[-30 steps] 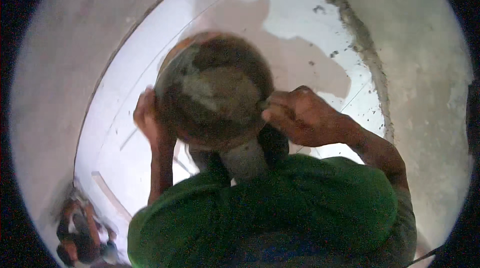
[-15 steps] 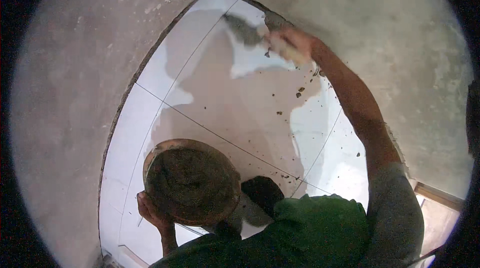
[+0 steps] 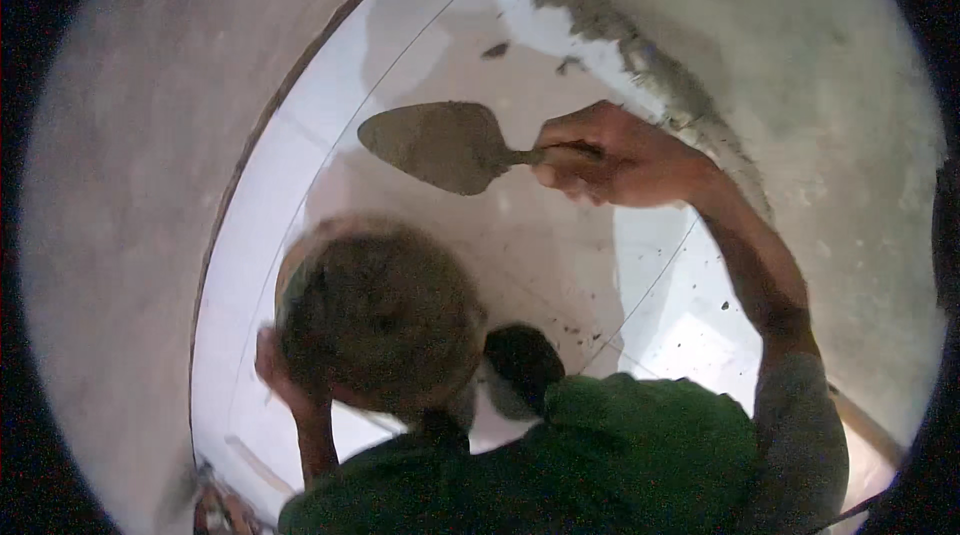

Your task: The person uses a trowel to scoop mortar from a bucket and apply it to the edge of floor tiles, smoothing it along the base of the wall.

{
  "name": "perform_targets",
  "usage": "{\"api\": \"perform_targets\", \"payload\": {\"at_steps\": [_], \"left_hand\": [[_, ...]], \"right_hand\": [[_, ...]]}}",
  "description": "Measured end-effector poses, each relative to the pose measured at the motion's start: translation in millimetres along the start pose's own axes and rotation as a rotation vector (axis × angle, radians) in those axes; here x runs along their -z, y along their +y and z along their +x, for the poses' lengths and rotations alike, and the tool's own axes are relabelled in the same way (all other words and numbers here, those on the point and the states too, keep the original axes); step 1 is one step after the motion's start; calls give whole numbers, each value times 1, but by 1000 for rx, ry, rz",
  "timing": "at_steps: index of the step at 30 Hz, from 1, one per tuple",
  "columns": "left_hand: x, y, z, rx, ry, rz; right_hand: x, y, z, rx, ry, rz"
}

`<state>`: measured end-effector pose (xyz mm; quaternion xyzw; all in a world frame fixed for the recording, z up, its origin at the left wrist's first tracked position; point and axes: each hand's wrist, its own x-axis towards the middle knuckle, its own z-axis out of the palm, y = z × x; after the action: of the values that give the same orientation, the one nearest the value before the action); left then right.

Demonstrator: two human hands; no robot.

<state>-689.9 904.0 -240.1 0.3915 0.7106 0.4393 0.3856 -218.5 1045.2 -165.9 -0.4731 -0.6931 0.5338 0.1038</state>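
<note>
A pointed trowel (image 3: 440,147) with mortar-grey blade is in my right hand (image 3: 625,155). My fingers wrap its handle, and the blade points left above the tiled floor. My left hand (image 3: 285,370) grips the side of a round bowl (image 3: 288,270) from below left. Dark grey mortar (image 3: 385,310) fills that bowl up to near its rim. Some fingers of the left hand are hidden under the bowl. Beyond my right hand, a rough band of wet mortar (image 3: 600,20) lies along the foot of the right wall.
Plastered walls rise on the left (image 3: 130,175) and right (image 3: 840,125). White floor tiles (image 3: 255,185) carry loose mortar crumbs (image 3: 495,51). One dark shoe (image 3: 524,365) stands beside the bowl. A cluttered reddish pile (image 3: 220,510) lies at the lower left.
My right hand has drawn the trowel back from the far right wall edge toward me. More mortar shows along that edge. The bowl has shifted slightly left, and the view has moved.
</note>
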Motion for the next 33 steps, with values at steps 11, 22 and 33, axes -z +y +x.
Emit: {"api": "perform_targets", "payload": {"at_steps": [11, 22, 33], "left_hand": [[-79, 79, 3, -140, -120, 32], [-88, 85, -20, -181, -74, -64], [-28, 27, 7, -486, -41, 430]], "right_hand": [[-115, -77, -7, 399, 251, -856], [-168, -48, -15, -139, -299, -707], [-144, -84, -28, -17, -182, 128]]}}
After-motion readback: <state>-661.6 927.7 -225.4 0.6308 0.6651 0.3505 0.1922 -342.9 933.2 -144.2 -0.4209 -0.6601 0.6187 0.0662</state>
